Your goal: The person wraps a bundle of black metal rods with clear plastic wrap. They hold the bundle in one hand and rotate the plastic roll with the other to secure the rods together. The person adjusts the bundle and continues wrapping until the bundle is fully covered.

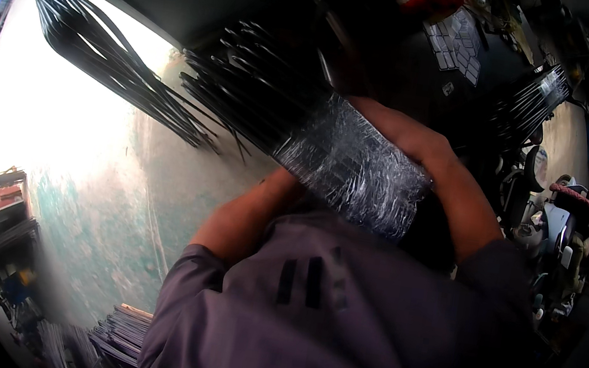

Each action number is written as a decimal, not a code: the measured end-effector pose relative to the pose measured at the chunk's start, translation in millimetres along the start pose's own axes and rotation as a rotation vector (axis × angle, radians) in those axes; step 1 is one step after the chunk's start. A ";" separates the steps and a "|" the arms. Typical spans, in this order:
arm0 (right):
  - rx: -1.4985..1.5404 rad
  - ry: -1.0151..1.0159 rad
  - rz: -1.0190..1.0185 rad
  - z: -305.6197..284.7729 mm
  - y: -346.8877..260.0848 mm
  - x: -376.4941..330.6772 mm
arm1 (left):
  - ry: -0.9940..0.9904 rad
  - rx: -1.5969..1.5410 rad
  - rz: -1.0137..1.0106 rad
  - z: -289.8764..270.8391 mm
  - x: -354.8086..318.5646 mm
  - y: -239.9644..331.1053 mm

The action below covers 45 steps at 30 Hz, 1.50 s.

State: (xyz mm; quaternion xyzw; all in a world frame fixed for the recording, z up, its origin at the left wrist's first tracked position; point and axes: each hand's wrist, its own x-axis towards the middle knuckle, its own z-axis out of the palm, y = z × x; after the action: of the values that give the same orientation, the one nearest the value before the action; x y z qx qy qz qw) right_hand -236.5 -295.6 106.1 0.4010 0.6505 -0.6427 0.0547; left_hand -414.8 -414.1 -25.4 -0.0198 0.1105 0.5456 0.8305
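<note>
A thick bundle of thin black strips (262, 93) runs slantwise in front of my chest. Its near end is wound in clear plastic film (357, 166), which is crinkled and shiny. My right hand (389, 126) lies along the far side of the wrapped part, closed round it; its fingertips are hidden. From the lower left my left forearm (249, 211) reaches under the bundle, which covers the left hand and its fingers. The loose ends of the strips fan out toward the upper left.
Another bundle of long black strips (102, 55) hangs by the bright wall (111, 203) at left. A film-wrapped bundle (549, 84) is at upper right, near flat pale pieces (455, 45) on a dark surface. More strips (122, 337) stand at lower left. Mixed items (556, 221) crowd the right.
</note>
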 end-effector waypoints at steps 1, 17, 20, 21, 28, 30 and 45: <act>-0.339 0.041 -0.116 -11.6 0.6 -2.5 | -0.001 -0.004 -0.002 1.3 -2.2 0.4; -0.918 0.037 -0.828 79.1 -64.9 -36.7 | 0.235 0.149 0.081 45.5 -142.5 6.8; -1.004 -0.036 -0.795 79.8 -70.1 -46.6 | 0.365 -0.007 0.124 80.1 -146.3 -2.6; -1.007 -0.039 -0.797 79.9 -69.2 -48.6 | 0.376 0.004 0.142 86.3 -147.6 -4.3; -0.809 -0.181 -0.862 83.8 -75.5 -39.8 | 0.197 0.092 0.153 68.4 -159.4 -6.5; -0.744 -0.202 -0.881 82.8 -78.0 -41.3 | 0.232 0.079 0.159 69.6 -156.3 -5.2; -1.297 0.299 -0.625 -57.4 -52.5 -52.5 | 0.161 0.128 0.148 64.4 -76.8 13.1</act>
State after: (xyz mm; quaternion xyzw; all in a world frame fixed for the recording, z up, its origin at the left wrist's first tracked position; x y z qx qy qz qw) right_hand -206.8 -261.0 188.1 0.1670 0.9845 -0.0527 0.0058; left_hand -445.5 -468.1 54.3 -0.0024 0.2124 0.5939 0.7760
